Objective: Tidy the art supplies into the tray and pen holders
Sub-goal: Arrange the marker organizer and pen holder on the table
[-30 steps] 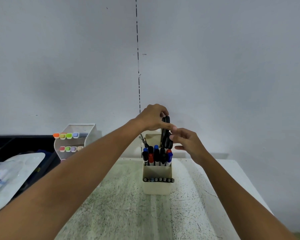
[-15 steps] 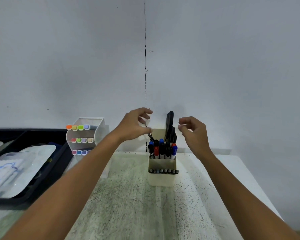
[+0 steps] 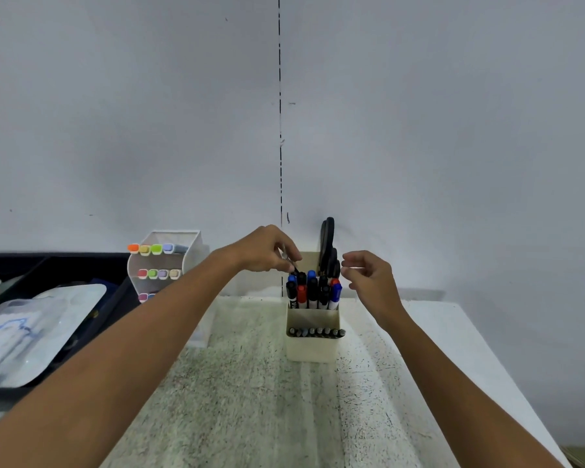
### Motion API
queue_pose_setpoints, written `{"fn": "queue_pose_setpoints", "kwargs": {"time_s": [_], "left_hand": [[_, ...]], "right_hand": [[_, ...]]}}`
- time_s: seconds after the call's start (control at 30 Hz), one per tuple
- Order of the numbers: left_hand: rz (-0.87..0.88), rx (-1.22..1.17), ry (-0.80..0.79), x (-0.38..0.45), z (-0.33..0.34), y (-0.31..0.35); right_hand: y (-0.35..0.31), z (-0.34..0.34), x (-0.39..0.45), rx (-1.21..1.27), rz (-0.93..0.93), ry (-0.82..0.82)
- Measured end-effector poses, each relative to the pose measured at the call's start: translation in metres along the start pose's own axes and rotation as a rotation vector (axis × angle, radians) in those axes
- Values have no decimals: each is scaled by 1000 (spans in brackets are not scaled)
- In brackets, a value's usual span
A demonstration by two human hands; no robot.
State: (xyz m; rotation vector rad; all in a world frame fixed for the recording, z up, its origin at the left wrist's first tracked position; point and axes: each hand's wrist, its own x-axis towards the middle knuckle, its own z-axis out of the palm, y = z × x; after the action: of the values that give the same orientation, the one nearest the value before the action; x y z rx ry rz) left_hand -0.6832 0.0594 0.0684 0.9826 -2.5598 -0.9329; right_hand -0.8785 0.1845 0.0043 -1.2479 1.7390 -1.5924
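Observation:
A cream pen holder (image 3: pixel 313 344) stands mid-table, filled with black, red and blue markers (image 3: pixel 313 292) and a front row of grey pens (image 3: pixel 316 332). Black scissors (image 3: pixel 328 246) stand upright in its back compartment. My left hand (image 3: pixel 267 249) hovers over the holder's back left corner and pinches thin brush-like tools (image 3: pixel 293 266) that stick out there. My right hand (image 3: pixel 368 278) floats just right of the scissors, fingers loosely curled, holding nothing. A white slanted marker rack (image 3: pixel 164 261) with coloured caps stands to the left.
A black tray (image 3: pixel 92 265) at the left holds a white palette (image 3: pixel 41 329) and packets. The scuffed white table (image 3: pixel 250 400) ends at the wall behind and at its right edge (image 3: pixel 487 349).
Both hands let go of the scissors, which now stand in the holder. My left hand dropped to the thin tools at the back left; my right hand drew away to the right.

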Motion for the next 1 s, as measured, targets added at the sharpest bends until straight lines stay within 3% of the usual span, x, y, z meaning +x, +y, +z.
{"fn": "queue_pose_setpoints", "kwargs": {"time_s": [1.0], "left_hand": [[94,254,11,1,-9,9]], "right_hand": [[12,-7,-5,34,114,-110]]}}
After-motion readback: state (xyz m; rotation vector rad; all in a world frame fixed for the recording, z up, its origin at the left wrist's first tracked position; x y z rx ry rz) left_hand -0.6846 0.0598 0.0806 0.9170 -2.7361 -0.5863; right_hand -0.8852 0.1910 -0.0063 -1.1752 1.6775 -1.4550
